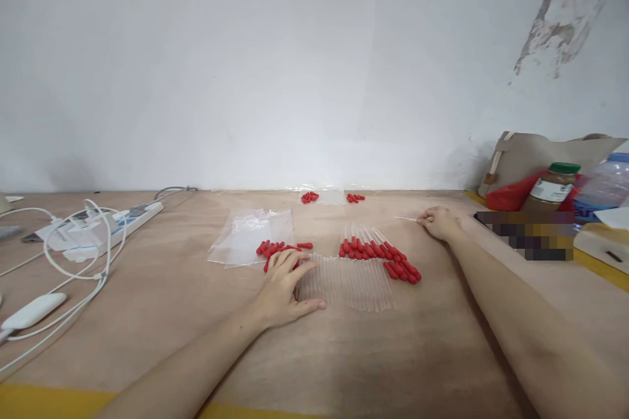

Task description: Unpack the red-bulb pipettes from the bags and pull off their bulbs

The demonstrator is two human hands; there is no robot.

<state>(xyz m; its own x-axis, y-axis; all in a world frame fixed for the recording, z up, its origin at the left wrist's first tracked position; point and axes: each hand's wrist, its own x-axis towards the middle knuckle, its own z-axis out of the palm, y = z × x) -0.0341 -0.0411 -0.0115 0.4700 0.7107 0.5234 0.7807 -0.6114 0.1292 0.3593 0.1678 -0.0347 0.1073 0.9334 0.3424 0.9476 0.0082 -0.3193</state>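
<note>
A row of clear dropper tubes point(344, 283) lies side by side on the table. My left hand point(284, 285) rests at the row's left end, thumb and fingers apart, its fingertips over part of a pile of red rubber bulbs point(269, 248). Behind the row, assembled droppers point(366, 245) with red bulbs lie fanned, bulbs toward me. More red bulbs point(401, 272) lie at the row's right end; whether tubes are fitted to them is hard to tell. Farther right, my right hand point(439, 222) is closed in a pinch on a thin clear tube point(405, 218) pointing left.
Clear plastic bags point(253, 236) lie left of the bulbs. Bagged red bulbs point(310, 197) sit by the wall. A power strip point(118, 229) with white cables point(105, 262) occupies the left side. At right stand a green-lidded jar point(553, 186), a plastic bottle point(604, 190) and a beige bag point(535, 150).
</note>
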